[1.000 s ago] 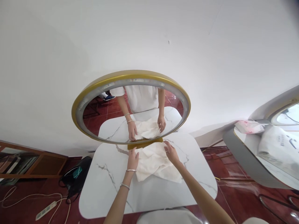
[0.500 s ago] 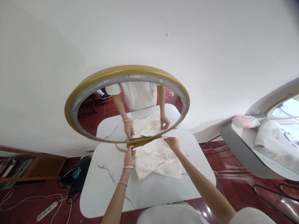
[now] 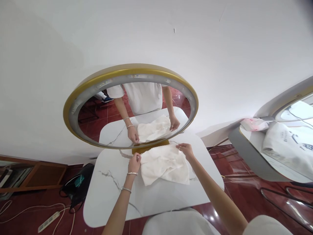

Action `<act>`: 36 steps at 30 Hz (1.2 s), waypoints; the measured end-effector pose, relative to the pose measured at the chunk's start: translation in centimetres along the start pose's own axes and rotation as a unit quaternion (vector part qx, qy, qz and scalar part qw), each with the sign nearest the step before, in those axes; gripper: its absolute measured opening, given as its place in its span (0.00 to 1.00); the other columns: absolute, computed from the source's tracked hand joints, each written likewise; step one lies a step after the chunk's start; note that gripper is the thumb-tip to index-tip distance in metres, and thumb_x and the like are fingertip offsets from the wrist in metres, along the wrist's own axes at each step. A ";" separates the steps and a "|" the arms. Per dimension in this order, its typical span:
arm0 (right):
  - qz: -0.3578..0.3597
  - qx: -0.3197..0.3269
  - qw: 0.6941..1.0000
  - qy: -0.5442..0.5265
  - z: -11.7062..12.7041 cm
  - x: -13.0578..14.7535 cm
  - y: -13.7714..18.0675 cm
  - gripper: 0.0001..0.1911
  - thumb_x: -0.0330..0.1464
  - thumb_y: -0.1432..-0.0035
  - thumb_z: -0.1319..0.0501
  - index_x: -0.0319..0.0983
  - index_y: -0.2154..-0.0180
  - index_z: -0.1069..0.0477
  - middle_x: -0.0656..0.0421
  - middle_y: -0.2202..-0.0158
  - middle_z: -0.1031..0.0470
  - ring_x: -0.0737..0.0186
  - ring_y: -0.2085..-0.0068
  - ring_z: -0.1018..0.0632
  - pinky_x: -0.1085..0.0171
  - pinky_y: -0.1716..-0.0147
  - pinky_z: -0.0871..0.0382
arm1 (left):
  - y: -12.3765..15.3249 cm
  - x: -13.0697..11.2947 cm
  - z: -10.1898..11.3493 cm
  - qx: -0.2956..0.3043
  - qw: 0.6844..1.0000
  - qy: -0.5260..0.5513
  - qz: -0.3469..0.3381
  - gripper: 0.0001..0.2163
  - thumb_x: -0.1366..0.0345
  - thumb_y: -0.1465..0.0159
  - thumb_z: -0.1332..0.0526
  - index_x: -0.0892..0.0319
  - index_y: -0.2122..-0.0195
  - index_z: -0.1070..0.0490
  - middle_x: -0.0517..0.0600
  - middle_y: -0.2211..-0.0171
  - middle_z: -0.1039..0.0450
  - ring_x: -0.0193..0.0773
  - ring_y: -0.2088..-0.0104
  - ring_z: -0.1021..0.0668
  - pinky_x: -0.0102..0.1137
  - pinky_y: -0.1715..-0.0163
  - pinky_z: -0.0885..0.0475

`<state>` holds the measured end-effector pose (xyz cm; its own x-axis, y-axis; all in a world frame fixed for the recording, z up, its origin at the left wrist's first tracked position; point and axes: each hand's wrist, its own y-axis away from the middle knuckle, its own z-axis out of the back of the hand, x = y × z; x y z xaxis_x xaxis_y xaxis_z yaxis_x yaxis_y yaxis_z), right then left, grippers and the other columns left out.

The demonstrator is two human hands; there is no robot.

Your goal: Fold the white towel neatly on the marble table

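A creamy white piece of clothing (image 3: 165, 164), gathered and crossed in its middle, lies spread on the white marble-patterned table (image 3: 107, 192). At its upper left corner, my left hand (image 3: 134, 162) is closed in a pinch on the edge. My right hand (image 3: 185, 149) pinches the upper right edge between thumb and fingers. Bracelets circle the left wrist. Both hands and the clothing also show in the round gold-rimmed mirror (image 3: 132, 69) behind.
The mirror's gold base (image 3: 148, 147) stands just beyond the clothing. To the right, a second table (image 3: 249, 153) holds a tissue pack (image 3: 254, 124) and a white printed bag (image 3: 283, 140). On the left floor are a black bag (image 3: 79, 186) and a power strip (image 3: 49, 222).
My right hand has shifted right along the top edge, and that edge is now spread wider and straighter. My left hand stays at the left corner. The view has shifted slightly.
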<state>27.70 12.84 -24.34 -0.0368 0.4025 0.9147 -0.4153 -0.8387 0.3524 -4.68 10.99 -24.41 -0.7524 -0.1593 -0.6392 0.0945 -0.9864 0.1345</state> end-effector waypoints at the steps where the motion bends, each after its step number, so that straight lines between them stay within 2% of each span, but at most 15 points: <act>1: -0.001 0.004 1.000 -0.011 0.1 0.0 0.0 0.12 0.38 0.71 0.32 0.38 0.81 0.27 0.56 0.78 0.23 0.58 0.73 0.24 0.64 0.77 0.34 | 0.0 0.0 0.1 0.001 1.000 0.000 0.000 0.02 0.66 0.40 0.45 0.55 0.69 0.35 0.46 0.71 0.26 0.37 0.69 0.23 0.31 0.65 0.29; 6: 0.004 0.029 0.998 -0.057 0.6 0.8 0.1 0.14 0.38 0.73 0.30 0.37 0.80 0.26 0.55 0.77 0.23 0.59 0.72 0.24 0.63 0.74 0.31 | 0.0 -0.4 1.0 0.009 1.000 0.000 -0.001 0.04 0.68 0.41 0.45 0.55 0.66 0.33 0.46 0.72 0.26 0.38 0.69 0.22 0.32 0.64 0.29; 16: 0.042 0.062 0.994 -0.078 2.6 3.5 2.0 0.21 0.46 0.70 0.27 0.37 0.78 0.25 0.56 0.77 0.23 0.59 0.71 0.24 0.61 0.69 0.31 | 1.5 -1.5 3.7 0.044 0.998 0.039 -0.038 0.05 0.62 0.43 0.43 0.56 0.72 0.36 0.46 0.74 0.27 0.37 0.73 0.23 0.30 0.69 0.27; 20: 0.068 0.070 0.992 -0.082 4.2 4.9 2.9 0.23 0.47 0.71 0.26 0.38 0.78 0.27 0.56 0.75 0.23 0.60 0.71 0.24 0.61 0.68 0.32 | 2.7 -2.5 5.7 0.073 0.991 0.054 -0.100 0.06 0.60 0.40 0.46 0.55 0.66 0.34 0.47 0.68 0.26 0.36 0.68 0.24 0.30 0.66 0.27; 24: 0.103 0.075 0.988 -0.090 6.0 6.6 4.2 0.24 0.47 0.70 0.26 0.38 0.76 0.29 0.56 0.72 0.21 0.58 0.66 0.23 0.61 0.64 0.31 | 4.0 -4.1 8.1 0.095 0.977 0.012 -0.190 0.12 0.61 0.37 0.53 0.55 0.61 0.32 0.51 0.62 0.26 0.38 0.66 0.25 0.32 0.62 0.27; 29: 0.173 0.060 0.972 -0.149 8.6 9.7 6.5 0.23 0.43 0.68 0.25 0.40 0.76 0.34 0.56 0.69 0.21 0.57 0.62 0.21 0.61 0.62 0.31 | 6.0 -7.4 11.7 0.058 0.969 -0.025 -0.237 0.14 0.56 0.35 0.52 0.54 0.59 0.29 0.51 0.60 0.24 0.40 0.62 0.24 0.33 0.58 0.28; 33: 0.221 0.056 0.957 -0.180 11.0 11.7 9.1 0.21 0.39 0.61 0.25 0.40 0.76 0.36 0.57 0.70 0.21 0.57 0.60 0.21 0.62 0.61 0.30 | 8.4 -10.7 14.5 -0.029 0.967 -0.034 -0.252 0.15 0.53 0.36 0.49 0.54 0.62 0.27 0.51 0.63 0.23 0.41 0.64 0.24 0.32 0.61 0.28; 36: 0.221 0.049 0.964 -0.138 13.1 12.1 11.7 0.19 0.38 0.59 0.26 0.40 0.75 0.36 0.57 0.69 0.21 0.58 0.62 0.21 0.62 0.64 0.29 | 11.0 -12.6 16.2 -0.021 0.971 -0.029 -0.236 0.13 0.53 0.37 0.48 0.53 0.66 0.28 0.50 0.67 0.24 0.39 0.69 0.25 0.30 0.67 0.27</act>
<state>34.35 3.12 -6.55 0.0592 -0.1030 0.9929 -0.3258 -0.9422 -0.0783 -4.74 2.80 -2.64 -0.7537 0.3116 -0.5787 -0.2434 -0.9502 -0.1946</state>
